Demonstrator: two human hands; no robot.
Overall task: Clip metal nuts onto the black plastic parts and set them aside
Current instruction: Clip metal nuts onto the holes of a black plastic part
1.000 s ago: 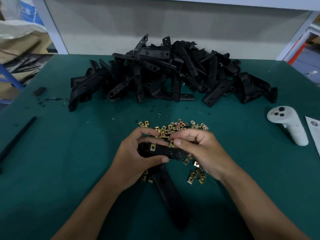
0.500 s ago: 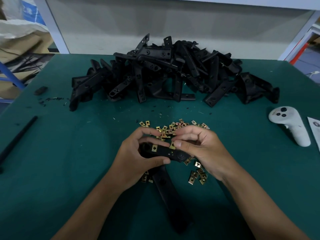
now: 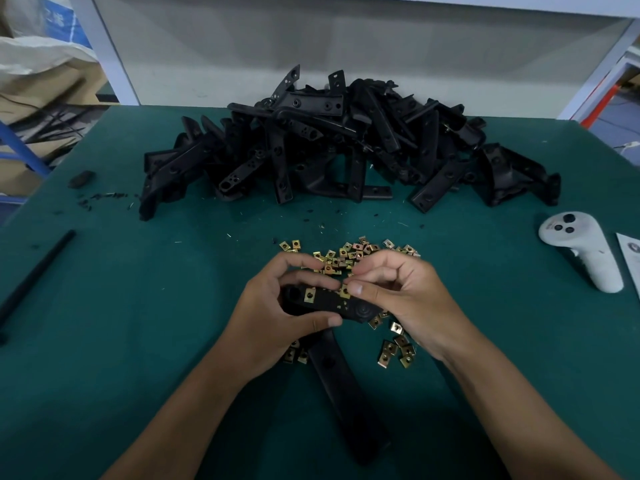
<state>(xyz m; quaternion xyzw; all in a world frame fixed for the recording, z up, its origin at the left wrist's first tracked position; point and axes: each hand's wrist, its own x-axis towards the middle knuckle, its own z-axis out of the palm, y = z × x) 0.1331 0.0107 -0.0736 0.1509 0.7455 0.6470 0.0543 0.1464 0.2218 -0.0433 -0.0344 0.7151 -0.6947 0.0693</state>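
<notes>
On the green felt table (image 3: 104, 341), seen from my head camera, my left hand (image 3: 273, 327) grips one long black plastic part (image 3: 332, 303) whose lower end runs out of sight under my wrist, one brass-coloured metal clip nut (image 3: 309, 295) already seated on it. My right hand (image 3: 398, 299) pinches a second nut (image 3: 344, 291) at the part's edge, mostly hidden by my fingertips. Loose nuts (image 3: 349, 254) lie scattered just beyond; the heap of black plastic parts (image 3: 329, 147) sits farther back.

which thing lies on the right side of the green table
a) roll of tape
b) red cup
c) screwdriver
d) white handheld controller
d: a white handheld controller with dark buttons lies on the green table to the right of the loose metal nuts.
</notes>
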